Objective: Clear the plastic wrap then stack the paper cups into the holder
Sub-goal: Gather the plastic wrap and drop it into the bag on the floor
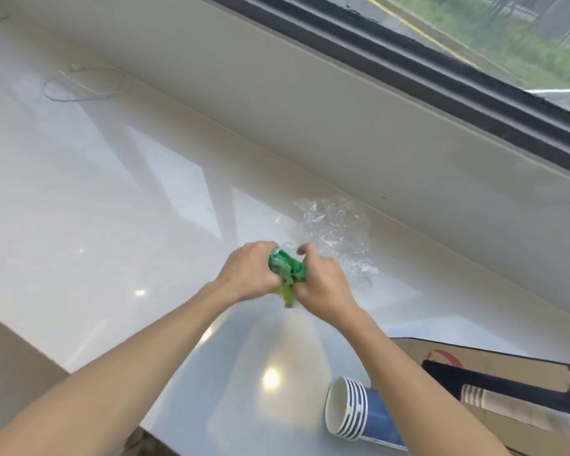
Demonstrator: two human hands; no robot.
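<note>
A person's two bare arms reach over a glossy white counter [119, 205] under a window [494, 37]; places here are given relative to the stack of paper cups [349, 409], which lies on its side at the near right edge of the counter, blue with striped rims, its open mouth facing left.

Well beyond the cups, toward the window wall, both hands meet; the left hand [247, 274] and right hand [320, 281] are each closed tight around a crumpled green wrapper [287, 268], knuckles up, fingers curled in, the two fists almost touching with the wrapper bunched between them; a pale green tail hangs below the fists. Just past the hands, further still from the cups, a loose heap of clear plastic wrap [336, 232] rests on the counter against the wall's base; it seems to trail into the right hand, though that cannot be told for certain.

Just right of the cups lies a flat cardboard box [468, 357] with a second, brownish stack of cups [494, 403] on it; no holder can be made out.

Likely risks: the light clear wrap could spring open or slide off the slick counter if left loose; the right forearm passes directly above the cups, so drawing the arms back carelessly could nudge the round stack into rolling off the near edge.
</note>
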